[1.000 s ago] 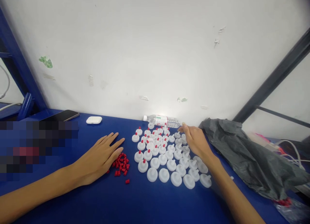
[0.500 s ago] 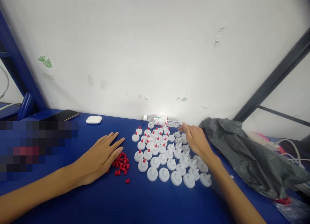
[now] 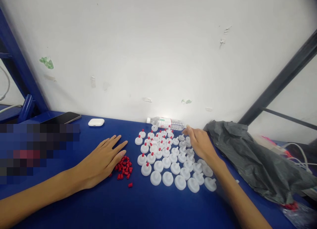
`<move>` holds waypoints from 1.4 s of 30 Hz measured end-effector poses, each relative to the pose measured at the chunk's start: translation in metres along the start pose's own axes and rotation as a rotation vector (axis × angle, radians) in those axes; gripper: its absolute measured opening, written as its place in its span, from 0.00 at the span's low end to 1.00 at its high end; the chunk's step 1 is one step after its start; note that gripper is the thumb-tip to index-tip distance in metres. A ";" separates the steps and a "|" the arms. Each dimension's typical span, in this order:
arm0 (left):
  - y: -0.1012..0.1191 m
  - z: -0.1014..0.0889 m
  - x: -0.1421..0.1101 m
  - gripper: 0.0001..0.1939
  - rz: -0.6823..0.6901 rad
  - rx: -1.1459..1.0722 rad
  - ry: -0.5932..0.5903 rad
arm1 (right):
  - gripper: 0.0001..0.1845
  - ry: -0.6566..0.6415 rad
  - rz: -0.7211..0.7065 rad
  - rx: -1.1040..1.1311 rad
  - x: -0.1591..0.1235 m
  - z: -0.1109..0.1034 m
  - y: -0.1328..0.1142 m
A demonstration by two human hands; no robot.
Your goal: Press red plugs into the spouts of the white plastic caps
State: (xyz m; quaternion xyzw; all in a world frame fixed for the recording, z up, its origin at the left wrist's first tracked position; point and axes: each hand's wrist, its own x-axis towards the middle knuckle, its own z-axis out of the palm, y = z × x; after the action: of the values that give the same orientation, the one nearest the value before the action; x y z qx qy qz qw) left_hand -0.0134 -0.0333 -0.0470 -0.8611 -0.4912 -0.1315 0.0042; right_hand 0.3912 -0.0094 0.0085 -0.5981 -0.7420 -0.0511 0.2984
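Observation:
My left hand (image 3: pixel 104 161) lies palm down on the blue tabletop (image 3: pixel 111 209), fingers stretched out and apart. Its thumb side is against a loose heap of small red caps (image 3: pixel 125 166). Many white, round, funnel-like plastic pieces with short spouts (image 3: pixel 156 178) are grouped to the right of the heap. Red caps sit on the spouts in the left and back part of the group, while the right and front pieces have bare spouts. At the group's back right edge is my right hand (image 3: pixel 198 141), its fingers curled. Whatever is inside them, if anything, is hidden.
A clear plastic bottle (image 3: pixel 173 124) lies along the white wall. On the left are a white earbud case (image 3: pixel 96 122), a phone (image 3: pixel 68 117) and a blurred-out patch. A dark grey plastic bag (image 3: pixel 255 156) covers the right side, with a clear bag (image 3: pixel 300 214) below it.

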 end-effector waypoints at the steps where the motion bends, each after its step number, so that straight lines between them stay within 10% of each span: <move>1: 0.000 0.000 0.000 0.29 -0.001 0.000 -0.005 | 0.30 0.001 0.000 -0.001 0.000 0.000 0.000; 42: 0.005 -0.006 0.000 0.29 -0.019 -0.027 -0.024 | 0.30 -0.009 -0.016 -0.010 0.001 0.000 0.000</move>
State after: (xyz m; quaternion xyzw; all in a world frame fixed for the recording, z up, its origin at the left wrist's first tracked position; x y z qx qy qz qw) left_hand -0.0108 -0.0369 -0.0411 -0.8579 -0.4975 -0.1279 -0.0143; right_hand 0.3911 -0.0085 0.0093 -0.5938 -0.7478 -0.0544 0.2918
